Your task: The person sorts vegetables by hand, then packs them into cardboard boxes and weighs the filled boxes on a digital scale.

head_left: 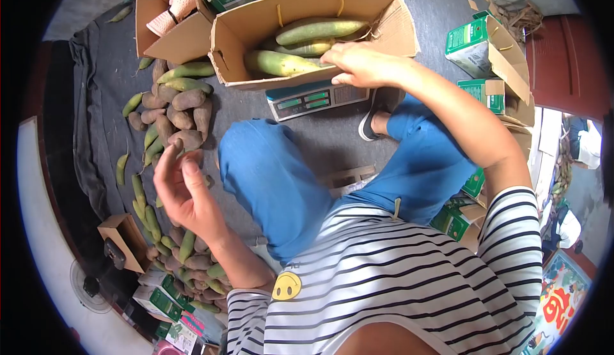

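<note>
An open cardboard box (pixel 233 32) with yellow cord handles sits on a digital scale (pixel 323 99) with lit displays. Several long, thick green vegetables lie inside, among them a pale-ended one (pixel 275 63) at the front and a darker one (pixel 320 31) at the back. My right hand (pixel 358 64) reaches over the box's near wall, its fingers stretched out by the ends of the vegetables. Raised beside my knee, my left hand (pixel 188 192) is loosely curved with thumb and fingers apart, holding nothing. Brown tubers (pixel 188 98) lie on the floor just beyond it.
More brown tubers and green vegetables (pixel 150 217) spread along the left on dark cloth. Behind them stands a box holding pink netting (pixel 174 8). Green-printed cartons (pixel 470 45) line the right side. A small fan (pixel 89 286) and a small carton (pixel 128 237) are at lower left.
</note>
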A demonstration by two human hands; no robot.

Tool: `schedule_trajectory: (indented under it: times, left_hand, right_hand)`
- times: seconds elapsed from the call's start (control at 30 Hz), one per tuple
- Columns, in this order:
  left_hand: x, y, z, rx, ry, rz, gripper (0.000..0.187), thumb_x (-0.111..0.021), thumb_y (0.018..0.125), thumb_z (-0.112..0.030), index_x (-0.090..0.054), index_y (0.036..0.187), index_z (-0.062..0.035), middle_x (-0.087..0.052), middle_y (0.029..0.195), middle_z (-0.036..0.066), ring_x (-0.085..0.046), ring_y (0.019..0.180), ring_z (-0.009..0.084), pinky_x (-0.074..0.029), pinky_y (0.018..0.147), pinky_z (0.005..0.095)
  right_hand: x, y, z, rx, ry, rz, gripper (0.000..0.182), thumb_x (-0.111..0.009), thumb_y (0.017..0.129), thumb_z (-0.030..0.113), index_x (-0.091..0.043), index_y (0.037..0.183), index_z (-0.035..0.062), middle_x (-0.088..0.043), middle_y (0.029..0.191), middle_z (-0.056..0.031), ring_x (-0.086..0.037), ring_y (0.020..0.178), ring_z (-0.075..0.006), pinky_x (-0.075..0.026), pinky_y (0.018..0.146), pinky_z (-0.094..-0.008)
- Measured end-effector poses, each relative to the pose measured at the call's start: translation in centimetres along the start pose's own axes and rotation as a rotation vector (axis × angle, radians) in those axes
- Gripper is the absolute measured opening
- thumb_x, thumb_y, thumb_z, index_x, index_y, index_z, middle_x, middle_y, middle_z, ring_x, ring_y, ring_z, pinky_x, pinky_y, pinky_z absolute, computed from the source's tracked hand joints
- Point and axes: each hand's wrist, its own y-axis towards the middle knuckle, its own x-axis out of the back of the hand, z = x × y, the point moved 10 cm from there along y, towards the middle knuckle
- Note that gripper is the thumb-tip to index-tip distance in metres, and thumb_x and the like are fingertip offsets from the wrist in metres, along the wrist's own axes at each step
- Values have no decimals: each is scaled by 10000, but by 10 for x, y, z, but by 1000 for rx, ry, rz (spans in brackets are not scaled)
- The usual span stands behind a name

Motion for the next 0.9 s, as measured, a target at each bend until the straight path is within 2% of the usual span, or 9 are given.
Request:
schedule_trajectory:
  times: [0.07,0.17,0.2,0.37,0.53,0.63,0.9]
  left_hand:
    - [-4,-2,-26,-74,-78,-21,279,-520,903,-96,-487,1138,51,-576,1071,159,-602,835,174,-483,765,288]
    - [-27,-10,-55,-162,-187,46,307,-532,886,-95,-468,1137,68,-532,1106,197,-614,808,191,-505,733,296]
    - [-38,-11,-59,-150,-217,76,310,-529,882,-85,-461,1139,74,-516,1116,200,-616,796,190,-511,735,294]
    - [-70,-15,-54,-79,-270,190,299,-528,858,21,-464,1148,61,-484,1159,173,-596,749,152,-464,726,256]
    - [-66,-11,-43,-121,-116,135,294,-556,851,18,-499,1138,49,-501,1128,144,-565,725,108,-460,717,237]
    - [-61,-9,-34,-76,-126,98,289,-563,847,20,-504,1127,52,-511,1104,133,-563,726,105,-459,711,232]
    - [-75,-3,-27,-115,-139,122,263,-597,821,15,-554,1080,10,-535,1039,103,-552,730,103,-459,676,221]
  right_hand:
    - [26,-4,10,57,-45,-112,451,-629,808,319,-522,1140,34,-578,1046,-165,-572,978,-340,-460,838,-424]
    - [42,-11,13,52,-67,-146,450,-595,827,360,-537,1122,24,-589,1008,-166,-579,955,-343,-464,828,-421]
    - [42,-13,12,-1,-77,-82,424,-579,844,325,-528,1123,9,-573,1014,-168,-560,973,-338,-450,834,-420]
    - [28,-17,6,-39,-113,51,426,-585,842,308,-525,1136,6,-586,1009,-181,-564,965,-347,-449,841,-427]
    - [10,-14,-2,-29,-95,81,419,-586,846,258,-495,1173,12,-589,1021,-181,-560,984,-349,-446,851,-434]
    - [1,-9,-11,-13,-76,61,336,-571,857,255,-519,1112,43,-605,997,-176,-579,969,-338,-464,819,-441]
    - [-6,-3,-13,-21,-40,130,347,-612,824,254,-543,1103,60,-609,1009,-144,-568,1000,-319,-459,832,-433]
